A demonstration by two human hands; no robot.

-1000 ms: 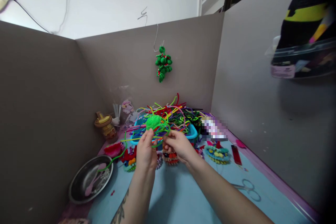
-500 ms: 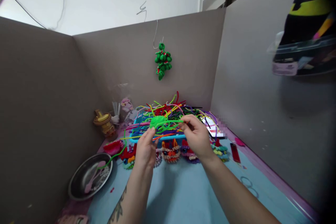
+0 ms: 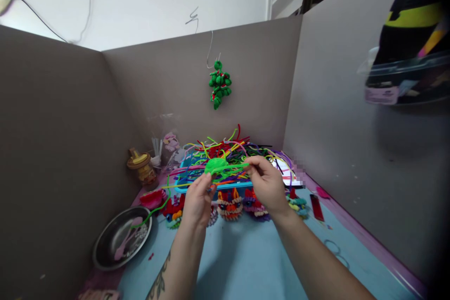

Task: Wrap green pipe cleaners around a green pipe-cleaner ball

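While the left hand (image 3: 197, 199) pinches the lower edge of a green ball (image 3: 215, 165) between thumb and fingertips, the right hand (image 3: 269, 185) grips a green strand (image 3: 235, 167) with its thumb against its forefinger. The strand runs nearly level from the ball to the right fingertips, drawn out between the two hands. Whether the left fingers also clamp the strand, I cannot tell. The ball is just above the left fingertips, in front of the blue basket (image 3: 225, 187), which is heaped with stems (image 3: 239, 147) of many colours.

Along the near side of the basket stand several fuzzy figures; the orange one (image 3: 230, 206) faces the person between the forearms, and a purple one (image 3: 253, 204) is partly hidden by the right hand. To the left, a metal bowl (image 3: 100, 255) holds a pink spoon (image 3: 121, 245) and small pale beads (image 3: 140, 234), and a green stem (image 3: 160, 208) trails over its rim. A brown-and-yellow cup (image 3: 142, 168) stands behind the bowl. On the right, scissors (image 3: 332, 245) lie partly behind the right forearm on the blue mat (image 3: 239, 262). A green ornament (image 3: 220, 86) hangs on the back panel (image 3: 168, 79).
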